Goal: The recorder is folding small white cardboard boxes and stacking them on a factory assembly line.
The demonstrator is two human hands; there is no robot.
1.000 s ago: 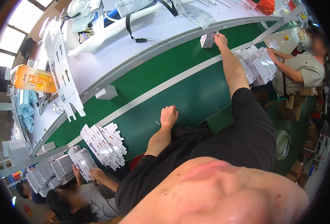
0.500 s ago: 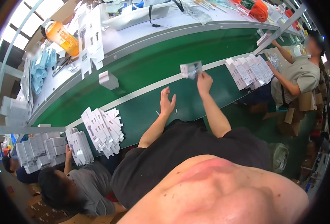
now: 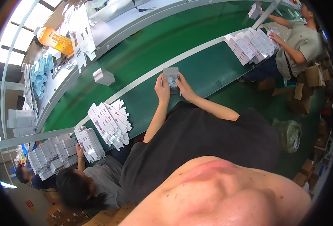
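Both my hands hold a small greyish, partly see-through plastic package [image 3: 171, 71] upright over the dark green work surface. My left hand [image 3: 162, 89] grips its left edge, and my right hand [image 3: 184, 87] is closed on its right edge. Something shiny shows in the lower part of the package, too small to make out. To the left, on the same surface, lies a fanned pile of flat white printed cartons [image 3: 110, 122]. A single closed white box [image 3: 104, 77] stands on the green belt beyond the pale rail.
At the right, overlapping white cartons [image 3: 251, 45] lie near a co-worker [image 3: 304, 41]. Another co-worker [image 3: 95, 180] sits at the left, by stacked cartons [image 3: 89, 143] and white boxes [image 3: 48, 154]. The raised shelf [image 3: 123, 28] carries an orange bottle [image 3: 55, 40].
My right hand has brought the package left and closer to me. My left hand, open and empty before, now grips it too. The whole view has shifted slightly.
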